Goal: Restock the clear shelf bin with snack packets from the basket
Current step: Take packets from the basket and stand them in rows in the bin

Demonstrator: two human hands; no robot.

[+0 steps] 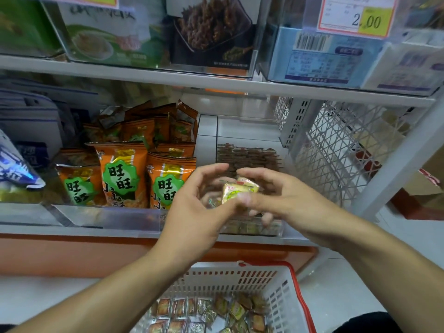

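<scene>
Yellow-green packet (236, 191) (tilted) between both hands

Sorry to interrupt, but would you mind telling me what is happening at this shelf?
A person is restocking a clear bin on the shelf. Both hands are raised over it: the right hand and left hand together hold a few small snack packets. More packets of the same sort lie in the white basket below. Orange snack bags fill the neighbouring bin.

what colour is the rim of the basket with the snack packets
Red rim on the white basket, clearest in the head view.
</scene>
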